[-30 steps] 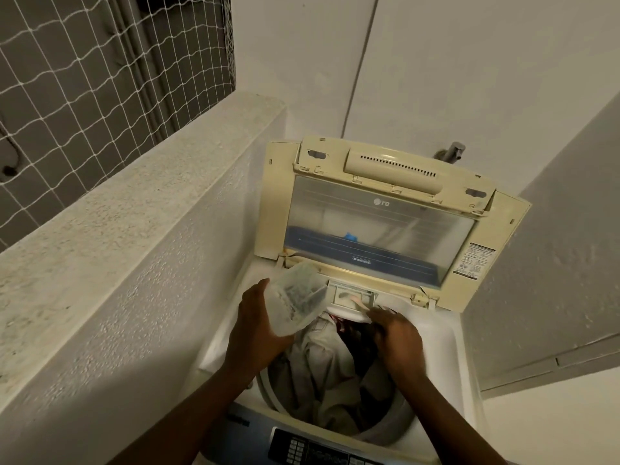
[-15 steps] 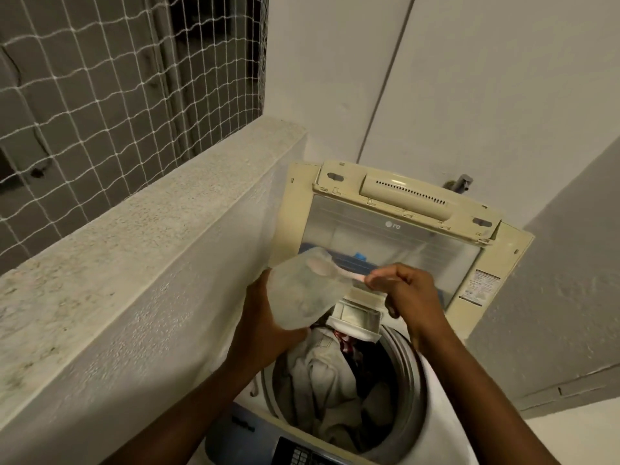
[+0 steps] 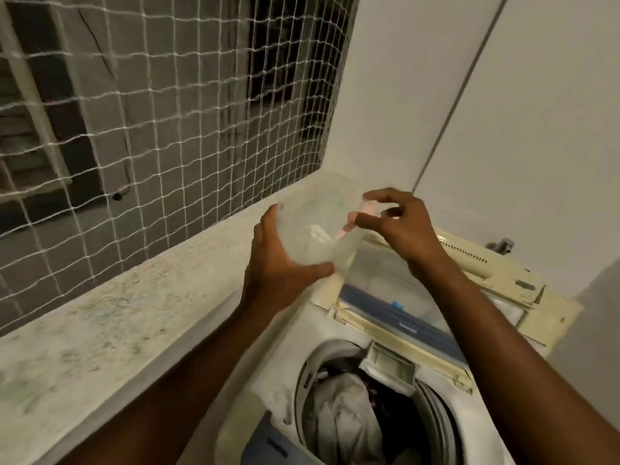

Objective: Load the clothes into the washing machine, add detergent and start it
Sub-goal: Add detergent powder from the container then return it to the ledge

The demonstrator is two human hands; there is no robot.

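netted ledge [image 3: 134, 313] at left, left hand [image 3: 278, 266] gripping clear tub [image 3: 310, 239], right hand [image 3: 404, 226] pinching pink scoop [image 3: 347, 228], loaded washer [image 3: 265, 374] open below

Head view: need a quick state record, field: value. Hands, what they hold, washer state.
left hand: grips translucent container from below, raised above the washer
right hand: pinches pink scoop at the container's mouth
scoop contents: too blurred to tell
washer lid: open, standing up at the back
drum: loaded with clothes, pale fabric on top
detergent drawer: pulled out over the drum's rear edge
setting: stone ledge on the left, netting above it
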